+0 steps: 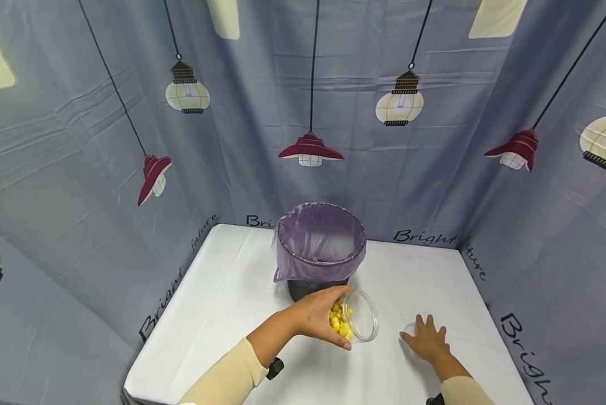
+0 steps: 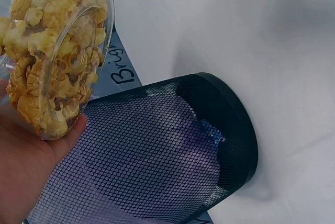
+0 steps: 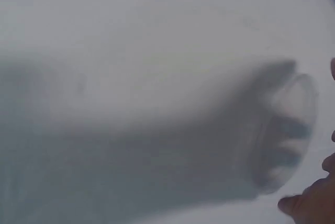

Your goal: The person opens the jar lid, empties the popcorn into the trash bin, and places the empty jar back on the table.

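Left grip (image 1: 317, 315) round clear, tilted tub (image 1: 376, 323); yellow popcorn (image 1: 339, 322) inside

Head view: illumination is bright and even; the table (image 1: 232, 304) registers near white, with soft shadows at lower centre and lower right. Wide-angle stretch affects the curtain (image 1: 262, 169) at both side edges. Left wrist view: dimmer, bluish; glints line the cup (image 2: 52, 62) (popcorn (image 2: 31, 35) is legible). Right wrist view: grey, blurred, low-contrast; broad shadow extends from lower left to the disc (image 3: 282, 135).
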### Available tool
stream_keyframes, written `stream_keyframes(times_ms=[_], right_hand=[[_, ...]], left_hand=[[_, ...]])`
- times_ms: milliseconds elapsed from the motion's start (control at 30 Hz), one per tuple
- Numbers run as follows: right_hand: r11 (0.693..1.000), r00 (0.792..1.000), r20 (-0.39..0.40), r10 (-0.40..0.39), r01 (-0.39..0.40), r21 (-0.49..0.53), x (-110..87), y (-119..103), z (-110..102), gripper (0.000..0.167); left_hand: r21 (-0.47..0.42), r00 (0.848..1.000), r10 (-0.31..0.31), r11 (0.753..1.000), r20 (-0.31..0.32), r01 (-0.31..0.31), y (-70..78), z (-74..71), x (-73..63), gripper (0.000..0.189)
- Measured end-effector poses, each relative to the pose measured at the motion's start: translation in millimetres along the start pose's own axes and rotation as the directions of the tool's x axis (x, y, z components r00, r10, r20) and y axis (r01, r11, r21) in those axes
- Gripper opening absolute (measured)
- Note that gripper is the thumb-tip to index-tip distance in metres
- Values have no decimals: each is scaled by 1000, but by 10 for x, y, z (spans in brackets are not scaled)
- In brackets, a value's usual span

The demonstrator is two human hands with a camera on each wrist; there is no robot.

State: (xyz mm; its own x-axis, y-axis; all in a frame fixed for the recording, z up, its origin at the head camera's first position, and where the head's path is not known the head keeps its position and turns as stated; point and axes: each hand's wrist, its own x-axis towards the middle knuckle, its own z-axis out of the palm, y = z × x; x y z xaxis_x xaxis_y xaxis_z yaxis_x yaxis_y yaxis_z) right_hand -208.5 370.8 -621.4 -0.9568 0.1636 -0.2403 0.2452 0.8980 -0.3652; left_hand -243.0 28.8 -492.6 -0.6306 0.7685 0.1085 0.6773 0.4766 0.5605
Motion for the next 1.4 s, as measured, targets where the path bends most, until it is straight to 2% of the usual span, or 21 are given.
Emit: stream_keyframes(times_ms=[100, 233, 333, 467, 600, 767, 933, 1067, 1400], right_hand=[[991, 1000, -28, 5, -2, 131, 57, -206, -195, 86], [959, 997, -72, 20, 1, 282, 153, -621, -562, 78], [954, 992, -120, -39, 72, 290, 238, -906, -806, 73], [945, 975, -173, -141, 184, 269, 353, -1232, -1077, 69], [925, 956, -206, -207, 260, 277, 428, -1512, -1268, 69], [885, 953, -206, -220, 284, 368, 462, -1817, -1388, 67], [854, 974, -156, -165, 220, 472, 483, -1975, -1420, 64], [836, 980, -142, -139, 193, 514, 503, -2026, -1400, 60], [856, 968, -214, -134, 222, 467, 595, -2172, -1379, 48]], left_hand=[[14, 1000, 9, 1000, -2, -9, -15, -10, -25, 114], [22, 1000, 10, 1000, -9, -10, -44, -28, -55, 116], [11, 1000, 6, 1000, -15, -6, -64, -37, -80, 116], [-7, 1000, 8, 1000, -26, -8, -83, -59, -118, 114], [-13, 1000, 13, 1000, -23, -13, -94, -74, -158, 113], [-18, 999, 18, 1000, -36, -19, -106, -78, -189, 112], [-21, 999, 30, 999, -30, -30, -104, -75, -200, 112], [3, 1000, 9, 1000, -20, -9, -112, -77, -234, 112], [46, 998, -6, 999, -58, 9, -167, -150, -337, 115]])
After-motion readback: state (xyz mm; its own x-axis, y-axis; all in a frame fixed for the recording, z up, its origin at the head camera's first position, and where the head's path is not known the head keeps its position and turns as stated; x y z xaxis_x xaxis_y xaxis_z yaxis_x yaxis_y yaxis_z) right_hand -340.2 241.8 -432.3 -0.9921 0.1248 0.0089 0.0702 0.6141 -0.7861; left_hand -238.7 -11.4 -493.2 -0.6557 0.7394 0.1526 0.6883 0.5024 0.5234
